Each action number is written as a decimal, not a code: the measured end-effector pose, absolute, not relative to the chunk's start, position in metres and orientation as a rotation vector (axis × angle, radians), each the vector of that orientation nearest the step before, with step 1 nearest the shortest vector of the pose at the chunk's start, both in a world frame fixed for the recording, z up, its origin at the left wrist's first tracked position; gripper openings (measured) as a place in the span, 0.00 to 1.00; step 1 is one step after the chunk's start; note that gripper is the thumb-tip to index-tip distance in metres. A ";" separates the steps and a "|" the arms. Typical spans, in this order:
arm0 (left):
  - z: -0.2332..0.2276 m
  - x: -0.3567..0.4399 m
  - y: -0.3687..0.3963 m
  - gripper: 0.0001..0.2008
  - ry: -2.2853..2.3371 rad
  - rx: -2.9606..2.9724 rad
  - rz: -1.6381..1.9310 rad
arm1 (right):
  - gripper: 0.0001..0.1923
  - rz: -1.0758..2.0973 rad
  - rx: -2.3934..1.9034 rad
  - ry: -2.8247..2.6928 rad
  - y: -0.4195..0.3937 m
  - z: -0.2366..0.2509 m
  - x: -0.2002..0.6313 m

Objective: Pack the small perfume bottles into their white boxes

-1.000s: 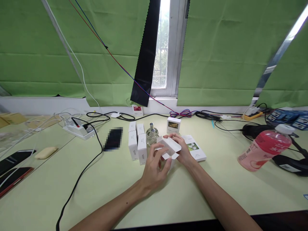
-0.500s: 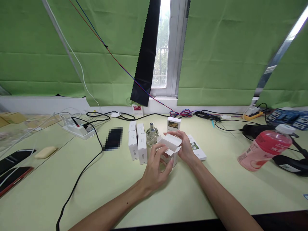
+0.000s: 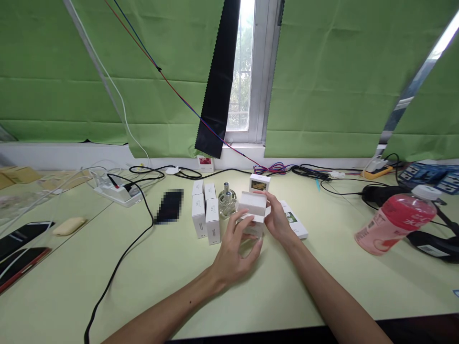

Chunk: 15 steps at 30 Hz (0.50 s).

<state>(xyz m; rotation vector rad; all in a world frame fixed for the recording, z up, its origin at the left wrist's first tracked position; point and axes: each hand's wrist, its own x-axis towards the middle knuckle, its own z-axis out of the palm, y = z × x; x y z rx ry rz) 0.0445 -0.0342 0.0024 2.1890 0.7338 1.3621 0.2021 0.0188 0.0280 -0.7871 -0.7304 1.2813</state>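
The pale green table carries everything, and the person's two forearms reach in over its near edge toward the middle. A second ago the small white box sat low between the hands with its flap splayed open sideways; now the box stands higher and more upright, the flap folded up and over, so it looks to be getting closed or squared up (I can't see whether anything is inside). The right hand grips the box from its right side, fingers wrapped on the wall. The left hand is curled just under and in front of it, fingertips touching the lower front; the two hands are close together on the one box, which is held just above the table at its centre.

By count, largest first: one pink drink bottle lying tilted at the right; one white power strip at the left; one flat printed box behind the right hand; four upright white boxes in a cluster; one picture-front box standing farther back; two glass bottles with silver caps, touching the cluster's right.
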 end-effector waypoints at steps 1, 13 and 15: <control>0.002 0.045 -0.035 0.26 0.731 2.189 1.354 | 0.17 1.273 -0.758 -0.752 0.019 0.027 0.203; 0.002 0.044 -0.035 0.29 0.668 2.225 1.261 | 0.08 1.261 -0.715 -0.691 0.021 0.027 0.205; 0.003 0.044 -0.035 0.28 0.650 2.228 1.268 | 0.07 1.252 -0.718 -0.684 0.021 0.028 0.205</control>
